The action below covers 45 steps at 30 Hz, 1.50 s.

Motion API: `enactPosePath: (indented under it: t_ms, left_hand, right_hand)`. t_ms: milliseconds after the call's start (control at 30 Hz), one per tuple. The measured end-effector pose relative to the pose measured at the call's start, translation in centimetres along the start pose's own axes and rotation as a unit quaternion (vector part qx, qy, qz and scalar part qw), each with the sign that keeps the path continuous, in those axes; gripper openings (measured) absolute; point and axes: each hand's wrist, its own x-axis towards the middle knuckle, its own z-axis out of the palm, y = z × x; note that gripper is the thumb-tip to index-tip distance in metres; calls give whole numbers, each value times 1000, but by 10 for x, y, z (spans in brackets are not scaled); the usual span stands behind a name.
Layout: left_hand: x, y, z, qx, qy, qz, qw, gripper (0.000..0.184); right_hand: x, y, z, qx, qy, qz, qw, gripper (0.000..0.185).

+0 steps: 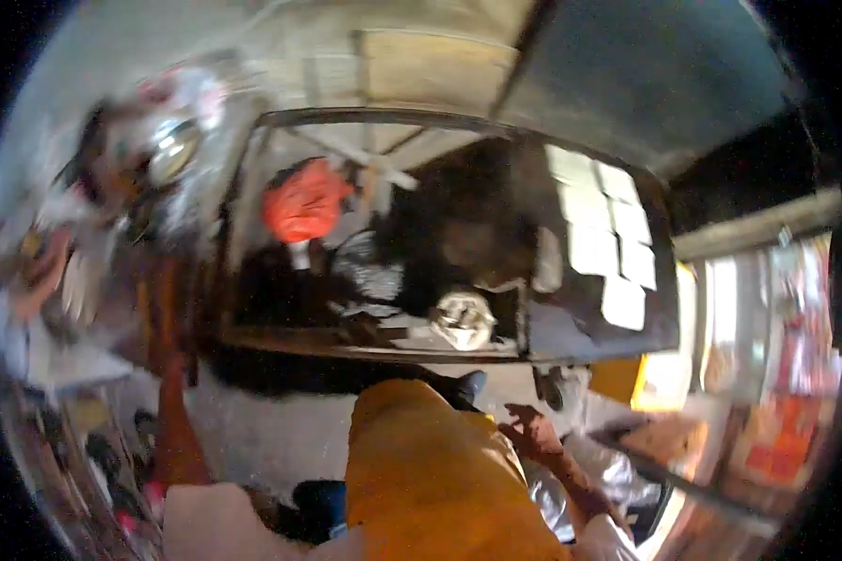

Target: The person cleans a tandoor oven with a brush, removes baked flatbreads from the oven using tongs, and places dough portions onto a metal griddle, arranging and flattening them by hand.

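Observation:
My right hand (531, 432) hangs at waist height beside the mustard-yellow garment (430, 467) on my body. Its fingers look apart, and I see nothing in them. At lower left a pale sleeve (206, 524) leads to a shaded patch of skin beside dark blue cloth; the left fingers cannot be made out. Ahead stands a dark table or frame (374, 351). On it lie a red plastic bag (307, 201), a round pale container (463, 320) and several white flat rectangles (591, 245). Neither hand touches these. The picture is blurred.
Another person's hand (51, 271) shows at far left, near a shiny round object (173, 150). Grey floor (281, 411) runs before the table. Silvery plastic (617, 472) and an orange-red box (781, 439) are at right, near a bright opening.

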Motion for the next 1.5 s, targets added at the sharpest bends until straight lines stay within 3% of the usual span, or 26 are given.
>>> enactPosePath:
  t_ms: [100, 167, 233, 333, 400, 467, 533, 600, 667, 733, 767, 833, 1000, 1133, 1200, 1333, 1400, 1433, 1467, 1500]
  left_hand:
    - [-5, 30, 15, 6, 65, 82, 994, 27]
    - [-28, 82, 27, -63, 114, 195, 972, 17]
    - [-69, 168, 43, -184, 95, 320, 925, 7]
    - [-156, 332, 61, -283, 56, 449, 846, 4]
    - [-213, 429, 89, -373, -84, 418, 824, 5]
    - [-266, 520, 116, -384, -99, 474, 786, 4]
    - [-321, 608, 111, -363, -128, 518, 764, 3]
    - [-359, 683, 127, -368, -229, 475, 766, 11]
    - [-375, 752, 151, -295, -204, 486, 797, 11]
    - [-382, 811, 175, -308, -203, 497, 785, 10]
    - [-376, 836, 196, -293, -170, 519, 785, 9]
    - [-373, 880, 215, -232, -147, 507, 817, 12]
    - [-375, 948, 240, -66, -43, 496, 865, 23]
    - [-370, 968, 259, 49, -81, 493, 865, 30]
    - [-390, 964, 237, 38, 20, 524, 851, 28]
    - [-399, 970, 220, -29, -87, 532, 842, 13]
    - [-424, 963, 200, -231, -254, 543, 767, 8]
    - [-444, 953, 179, -208, -253, 599, 731, 8]
    - [-465, 940, 160, -183, -251, 652, 691, 10]
    - [-479, 925, 152, -216, -240, 716, 619, 16]
  right_hand:
    - [-14, 23, 1, -52, 49, -69, 995, 52]
    - [-17, 27, -6, -76, 59, -91, 991, 51]
    - [-19, 34, -16, -21, 48, -34, 998, 47]
    - [-17, 93, -27, -13, 60, -76, 995, 45]
    - [-17, 114, -51, 32, 83, -109, 990, 43]
    - [-15, 117, -90, 61, 103, -27, 992, 42]
    - [-5, 143, -123, 79, 95, -31, 992, 43]
    - [8, 167, -152, 147, 132, -37, 980, 47]
    - [20, 173, -191, 136, 128, -8, 982, 47]
    - [34, 185, -222, 172, 113, -4, 979, 47]
    - [44, 189, -231, 168, 177, -62, 968, 45]
    - [62, 198, -245, 229, 164, -51, 958, 44]
    - [107, 211, -273, 362, 164, -19, 918, 37]
    - [135, 206, -305, 419, 169, -1, 892, 42]
    - [149, 204, -323, 451, 178, 16, 874, 44]
    - [190, 215, -335, 524, 265, 41, 809, 47]
    - [207, 220, -349, 647, 263, 30, 715, 56]
    - [213, 220, -353, 709, 259, 21, 656, 65]
    - [214, 218, -362, 735, 236, 19, 636, 82]
    - [212, 218, -369, 789, 166, -44, 590, 88]
